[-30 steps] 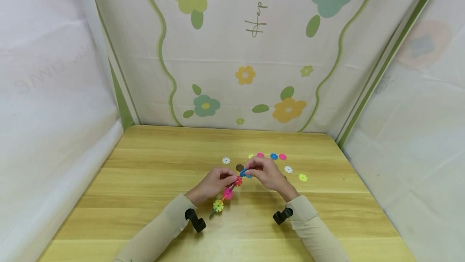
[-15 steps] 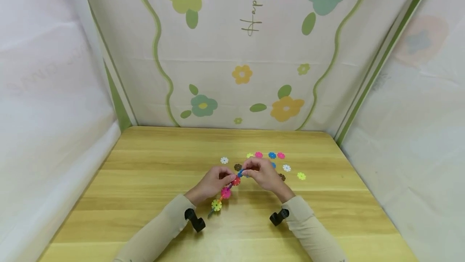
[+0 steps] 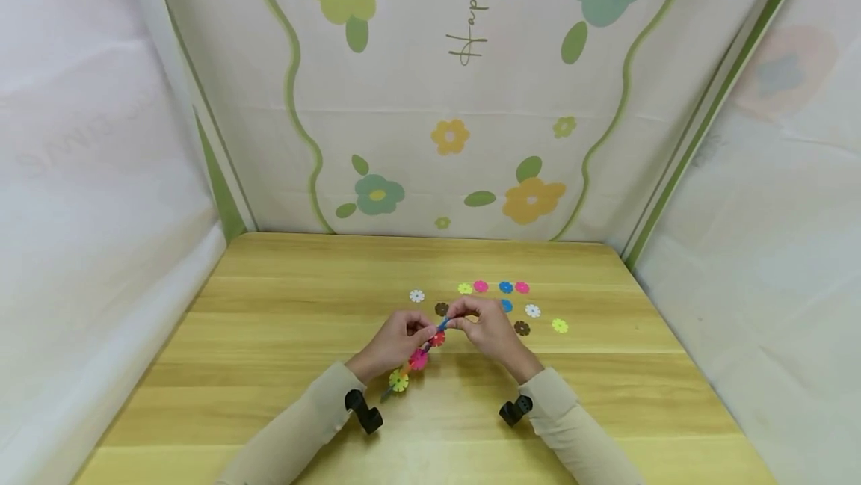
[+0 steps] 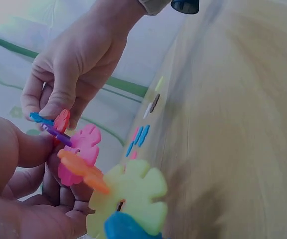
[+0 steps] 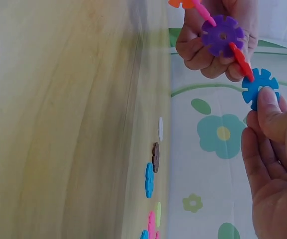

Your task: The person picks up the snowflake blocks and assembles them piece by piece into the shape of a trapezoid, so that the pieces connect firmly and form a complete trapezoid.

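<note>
In the head view my left hand (image 3: 393,343) pinches the red snowflake disc (image 3: 439,338) near the upper end of a chain of interlocking plastic discs. My right hand (image 3: 489,332) grips a blue disc (image 5: 255,83) between thumb and fingers; its edge meets the red disc in the right wrist view. Down from the red one come a purple disc (image 5: 218,41), a pink disc (image 4: 87,142), an orange disc (image 4: 83,172) and a pale yellow disc (image 4: 145,191). A dark blue disc (image 4: 128,228) ends the chain, which slants toward me over the table.
Several loose discs lie flat beyond my hands on the wooden table (image 3: 303,291), among them a white disc (image 3: 417,296), a brown disc (image 3: 522,328) and a yellow disc (image 3: 560,326). Printed cloth walls (image 3: 403,96) stand behind and at both sides.
My right hand has shifted slightly and turned the blue disc, which now shows nearly edge-on in the head view. More loose discs show behind that hand. My left hand has hardly moved.
</note>
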`<move>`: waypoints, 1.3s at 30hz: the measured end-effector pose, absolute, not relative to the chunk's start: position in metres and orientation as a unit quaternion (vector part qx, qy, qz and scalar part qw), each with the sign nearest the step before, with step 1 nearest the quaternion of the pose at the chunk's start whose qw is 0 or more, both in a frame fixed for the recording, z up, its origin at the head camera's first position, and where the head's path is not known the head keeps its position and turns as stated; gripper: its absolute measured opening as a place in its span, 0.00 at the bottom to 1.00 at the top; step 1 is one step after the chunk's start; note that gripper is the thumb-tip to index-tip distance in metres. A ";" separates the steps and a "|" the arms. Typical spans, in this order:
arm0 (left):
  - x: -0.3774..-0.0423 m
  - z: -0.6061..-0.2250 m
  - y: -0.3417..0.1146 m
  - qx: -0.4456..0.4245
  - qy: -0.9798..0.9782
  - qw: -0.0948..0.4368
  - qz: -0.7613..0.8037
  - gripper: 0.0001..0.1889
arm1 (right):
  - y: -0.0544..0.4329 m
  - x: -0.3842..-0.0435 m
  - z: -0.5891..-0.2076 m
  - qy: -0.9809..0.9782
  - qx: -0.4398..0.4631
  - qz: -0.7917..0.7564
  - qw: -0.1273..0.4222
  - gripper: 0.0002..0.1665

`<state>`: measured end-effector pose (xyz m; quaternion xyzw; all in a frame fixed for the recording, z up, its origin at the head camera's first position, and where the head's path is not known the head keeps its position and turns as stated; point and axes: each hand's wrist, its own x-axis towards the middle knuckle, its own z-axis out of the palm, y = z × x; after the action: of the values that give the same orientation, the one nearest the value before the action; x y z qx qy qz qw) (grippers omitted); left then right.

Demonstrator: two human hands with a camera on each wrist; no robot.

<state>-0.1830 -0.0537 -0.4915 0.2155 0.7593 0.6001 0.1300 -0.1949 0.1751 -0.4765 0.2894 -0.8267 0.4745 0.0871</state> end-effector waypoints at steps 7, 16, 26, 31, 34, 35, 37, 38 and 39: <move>-0.183 -0.486 -0.046 0.218 0.759 0.125 0.601 0.10 | 0.181 -0.192 -0.477 -0.818 0.271 0.499 0.089 0.03; -0.184 -0.479 -0.048 0.230 0.763 0.132 0.589 0.10 | 0.182 -0.191 -0.480 -0.818 0.242 0.519 0.055 0.02; -0.188 -0.480 -0.050 0.206 0.743 0.195 0.607 0.22 | 0.188 -0.192 -0.476 -0.815 0.278 0.506 0.047 0.06; -0.189 -0.479 -0.048 0.210 0.730 0.205 0.617 0.26 | 0.185 -0.195 -0.474 -0.821 0.278 0.497 0.037 0.02; -0.191 -0.479 -0.049 0.203 0.729 0.209 0.620 0.26 | 0.186 -0.198 -0.474 -0.827 0.271 0.492 0.021 0.03; -0.191 -0.480 -0.049 0.201 0.728 0.210 0.621 0.26 | 0.187 -0.199 -0.474 -0.830 0.268 0.489 0.016 0.04; -0.192 -0.482 -0.050 0.198 0.726 0.212 0.624 0.25 | 0.189 -0.201 -0.476 -0.835 0.263 0.483 0.004 0.05; -0.192 -0.483 -0.051 0.198 0.725 0.213 0.624 0.24 | 0.190 -0.202 -0.477 -0.836 0.262 0.481 0.001 0.06; -0.192 -0.484 -0.051 0.198 0.726 0.212 0.623 0.23 | 0.191 -0.202 -0.478 -0.838 0.263 0.479 -0.002 0.06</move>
<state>-0.1925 -0.0510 -0.4839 0.1978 0.7261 0.6234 0.2123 -0.2018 0.1908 -0.4777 0.2625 -0.8375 0.4792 -0.0019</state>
